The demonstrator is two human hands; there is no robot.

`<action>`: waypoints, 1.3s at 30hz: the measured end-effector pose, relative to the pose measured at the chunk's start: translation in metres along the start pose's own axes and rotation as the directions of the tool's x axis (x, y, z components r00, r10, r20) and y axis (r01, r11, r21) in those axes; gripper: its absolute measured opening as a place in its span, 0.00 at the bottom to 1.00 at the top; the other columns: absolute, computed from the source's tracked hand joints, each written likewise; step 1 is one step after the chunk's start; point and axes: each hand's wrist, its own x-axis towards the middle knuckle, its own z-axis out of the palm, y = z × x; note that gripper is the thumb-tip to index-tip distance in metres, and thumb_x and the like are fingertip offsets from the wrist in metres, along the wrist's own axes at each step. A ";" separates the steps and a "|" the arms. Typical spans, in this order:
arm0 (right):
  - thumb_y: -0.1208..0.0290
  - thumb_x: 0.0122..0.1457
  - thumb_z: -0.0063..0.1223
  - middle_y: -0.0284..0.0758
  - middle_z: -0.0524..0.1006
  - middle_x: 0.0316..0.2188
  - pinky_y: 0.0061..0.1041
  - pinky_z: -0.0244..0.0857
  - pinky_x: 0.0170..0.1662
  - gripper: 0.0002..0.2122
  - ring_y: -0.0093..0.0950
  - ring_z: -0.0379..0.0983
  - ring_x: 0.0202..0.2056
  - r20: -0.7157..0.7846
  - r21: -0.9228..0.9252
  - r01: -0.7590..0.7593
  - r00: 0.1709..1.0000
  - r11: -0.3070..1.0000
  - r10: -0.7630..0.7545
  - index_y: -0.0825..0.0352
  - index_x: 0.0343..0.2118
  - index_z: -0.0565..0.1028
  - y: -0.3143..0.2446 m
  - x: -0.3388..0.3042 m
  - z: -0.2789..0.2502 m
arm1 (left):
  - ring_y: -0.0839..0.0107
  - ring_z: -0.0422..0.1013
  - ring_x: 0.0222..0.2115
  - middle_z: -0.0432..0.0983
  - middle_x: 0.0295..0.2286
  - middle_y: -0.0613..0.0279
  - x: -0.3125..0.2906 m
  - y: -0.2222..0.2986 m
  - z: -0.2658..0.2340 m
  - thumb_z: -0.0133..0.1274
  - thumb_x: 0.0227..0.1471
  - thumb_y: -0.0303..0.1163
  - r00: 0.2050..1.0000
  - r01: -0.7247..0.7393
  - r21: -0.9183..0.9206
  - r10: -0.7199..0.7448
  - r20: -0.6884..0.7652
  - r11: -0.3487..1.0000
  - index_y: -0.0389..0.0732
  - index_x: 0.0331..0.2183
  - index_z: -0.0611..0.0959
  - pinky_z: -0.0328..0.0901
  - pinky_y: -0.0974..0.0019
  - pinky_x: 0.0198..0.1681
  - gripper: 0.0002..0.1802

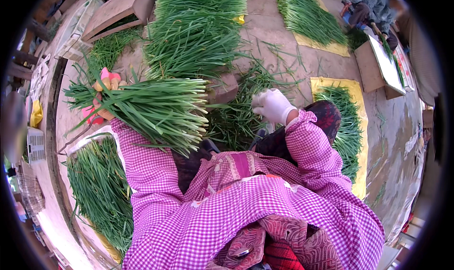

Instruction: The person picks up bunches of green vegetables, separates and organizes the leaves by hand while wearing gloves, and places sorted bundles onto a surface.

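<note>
My left hand (105,100), in a tan and pink glove, is closed around the leafy end of a big bunch of green chives (156,107). The bunch lies sideways above my left knee, its pale stem ends pointing right. My right hand (273,105), in a white glove, hovers right of those stem ends, apart from them. Its fingers are curled in and slightly blurred; whatever they hold, if anything, cannot be made out. Loose chive leaves (239,111) are strewn on the ground between my feet, below and left of the right hand.
Long rows of chives (196,33) cover the ground ahead. More chives (101,189) lie at my left, and others on a yellow sheet (360,128) at my right. A wooden stand (118,12) is at far left. Another person (373,10) works by a box (373,64) at far right.
</note>
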 end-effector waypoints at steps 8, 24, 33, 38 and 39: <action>0.64 0.58 0.52 0.37 0.74 0.46 0.27 0.58 0.54 0.19 0.27 0.67 0.49 -0.077 0.871 0.063 0.997 0.487 0.007 0.71 0.48 0.71 -0.069 0.044 0.002 | 0.76 0.57 0.24 0.57 0.23 0.71 0.004 -0.004 0.000 0.51 0.50 0.33 0.998 -0.015 0.002 0.015 0.053 1.000 0.46 0.27 0.68 0.59 0.70 0.31 0.08; 0.70 0.59 0.48 0.33 0.76 0.41 0.25 0.64 0.49 0.13 0.24 0.71 0.43 -0.183 0.940 0.130 0.972 0.314 0.144 0.70 0.44 0.74 -0.087 0.081 -0.004 | 0.72 0.70 0.27 0.70 0.27 0.63 0.029 -0.020 0.026 0.52 0.51 0.29 0.833 0.123 -0.078 -0.061 0.549 0.989 0.41 0.29 0.67 0.66 0.70 0.34 0.09; 0.66 0.55 0.55 0.35 0.77 0.37 0.21 0.64 0.46 0.15 0.23 0.72 0.39 -0.226 0.824 0.195 0.974 0.533 -0.007 0.70 0.43 0.75 -0.149 0.118 -0.019 | 0.71 0.68 0.25 0.69 0.25 0.63 0.038 -0.036 0.039 0.48 0.55 0.33 0.788 0.239 -0.008 -0.190 0.585 0.971 0.41 0.32 0.68 0.64 0.65 0.33 0.08; 0.71 0.53 0.55 0.36 0.79 0.33 0.21 0.65 0.45 0.07 0.22 0.74 0.36 -0.248 0.964 0.219 0.945 0.151 0.215 0.70 0.30 0.78 -0.138 0.108 -0.025 | 0.71 0.67 0.25 0.67 0.24 0.66 0.033 -0.028 0.036 0.46 0.57 0.34 0.823 0.193 0.005 -0.164 0.544 0.981 0.42 0.31 0.68 0.62 0.61 0.40 0.07; 0.71 0.54 0.53 0.37 0.79 0.35 0.24 0.65 0.47 0.07 0.24 0.75 0.37 -0.282 0.958 0.283 0.924 0.032 0.259 0.70 0.31 0.78 -0.128 0.107 -0.026 | 0.70 0.67 0.26 0.67 0.23 0.66 0.032 -0.027 0.036 0.45 0.57 0.34 0.833 0.168 0.002 -0.143 0.535 0.986 0.42 0.31 0.68 0.62 0.62 0.40 0.07</action>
